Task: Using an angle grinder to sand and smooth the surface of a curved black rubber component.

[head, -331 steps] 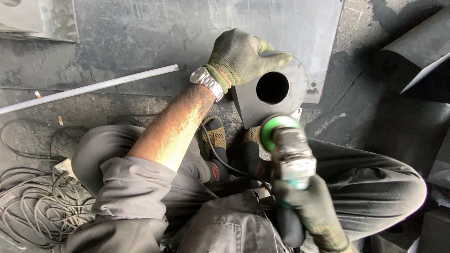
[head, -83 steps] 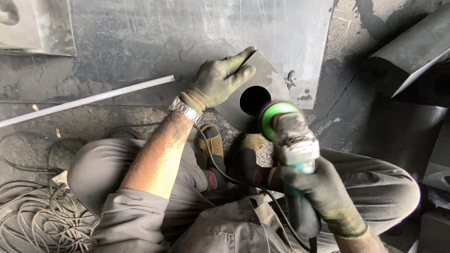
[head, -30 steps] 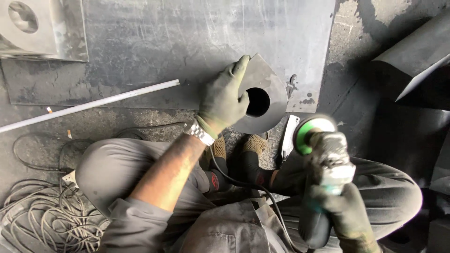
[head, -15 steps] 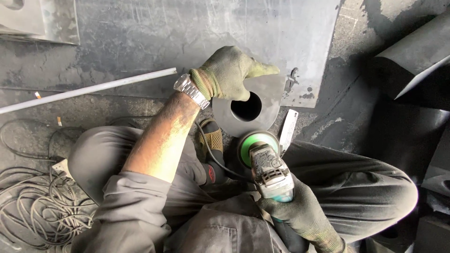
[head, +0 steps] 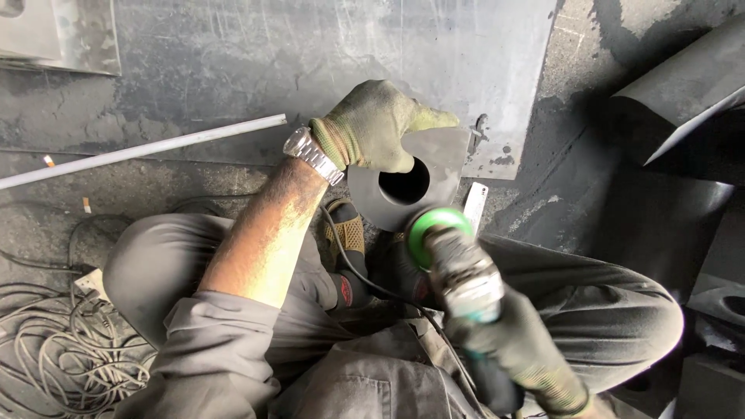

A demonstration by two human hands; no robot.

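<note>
My left hand (head: 376, 124), in a dirty green glove with a metal wristwatch at the wrist, grips the upper left part of a dark steel plate (head: 436, 163) that has a round hole and a rounded lower edge. My right hand (head: 516, 349), also gloved, holds an angle grinder (head: 458, 268) with a green guard. The grinder's head sits at the plate's lower rounded edge, just below the hole. I am squatting, knees to either side of the plate.
A large grey steel sheet (head: 310, 54) lies on the floor beyond the plate. A thin white rod (head: 140, 151) lies at the left. Coiled cables (head: 54, 349) pile at bottom left. Dark steel pieces (head: 683, 101) stand at the right.
The left hand has shifted its grip on the holed plate and tilted it. The grinder has moved from the right in under the hole, up against the plate's lower edge.
</note>
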